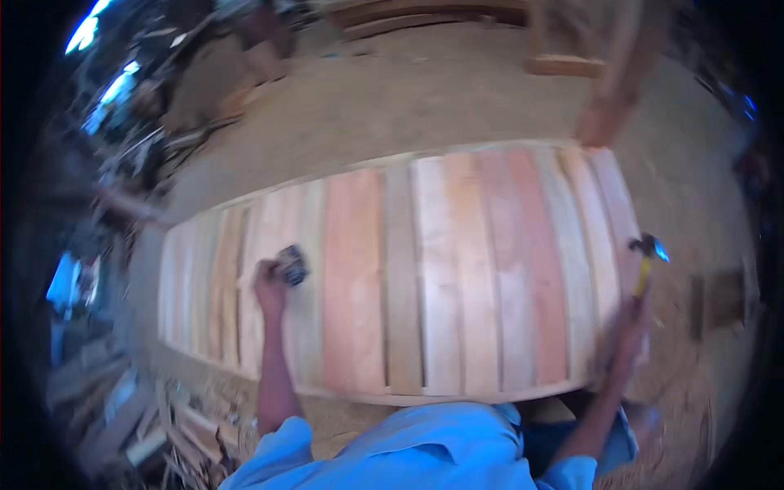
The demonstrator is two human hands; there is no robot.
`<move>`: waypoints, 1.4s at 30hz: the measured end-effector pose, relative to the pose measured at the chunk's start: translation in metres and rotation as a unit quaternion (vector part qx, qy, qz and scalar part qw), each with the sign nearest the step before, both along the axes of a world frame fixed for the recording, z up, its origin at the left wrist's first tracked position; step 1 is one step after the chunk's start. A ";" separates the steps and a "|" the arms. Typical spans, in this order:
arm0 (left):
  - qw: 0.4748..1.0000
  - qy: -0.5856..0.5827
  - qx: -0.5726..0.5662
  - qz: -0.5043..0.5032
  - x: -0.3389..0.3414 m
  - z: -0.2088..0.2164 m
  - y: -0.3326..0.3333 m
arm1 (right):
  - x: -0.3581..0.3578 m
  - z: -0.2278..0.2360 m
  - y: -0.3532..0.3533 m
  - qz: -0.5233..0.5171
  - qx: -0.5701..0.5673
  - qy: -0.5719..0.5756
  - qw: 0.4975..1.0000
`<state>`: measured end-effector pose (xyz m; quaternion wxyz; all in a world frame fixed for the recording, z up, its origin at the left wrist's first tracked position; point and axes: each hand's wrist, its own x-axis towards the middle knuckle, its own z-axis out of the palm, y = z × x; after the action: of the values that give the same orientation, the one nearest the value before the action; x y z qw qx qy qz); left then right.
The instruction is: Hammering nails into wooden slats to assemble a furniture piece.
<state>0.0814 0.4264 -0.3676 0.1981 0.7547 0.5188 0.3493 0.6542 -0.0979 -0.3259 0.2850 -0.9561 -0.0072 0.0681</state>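
My left hand (272, 286) is closed on a small dark packet with light markings (291, 265), held over the left part of a slatted wooden panel (355, 282). What the packet contains cannot be seen. My right hand (629, 322) grips a hammer (643, 265) by its yellow handle, with the dark, shiny head raised near the panel's right edge. Side by side, the panel's boards run in pale, tan and reddish wood, with narrow gaps between some of them. Motion blurs the picture, so nails or fasteners cannot be made out.
Beyond the panel lies a sandy brown floor (367, 106). A blurred brown limb or post (608, 114) meets the far right corner. At the left end, what looks like another person's arm (131, 206) reaches to the panel. Scrap wood (196, 433) is heaped at the lower left.
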 end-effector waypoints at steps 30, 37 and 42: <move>0.963 0.187 -0.165 -0.101 -0.022 0.077 0.054 | -0.013 0.047 0.003 0.040 0.155 -0.238 0.958; 0.974 0.052 -0.188 -0.114 -0.011 0.102 0.062 | 0.002 0.023 -0.003 0.069 0.060 -0.233 0.968; 0.960 -0.074 -0.172 -0.209 0.201 0.145 -0.032 | 0.003 0.001 -0.007 0.049 0.016 -0.125 0.991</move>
<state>0.2823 0.3939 -0.2228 0.4313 0.7730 0.3853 0.2608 0.6576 -0.1048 -0.3251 0.2936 -0.9509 -0.0907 -0.0381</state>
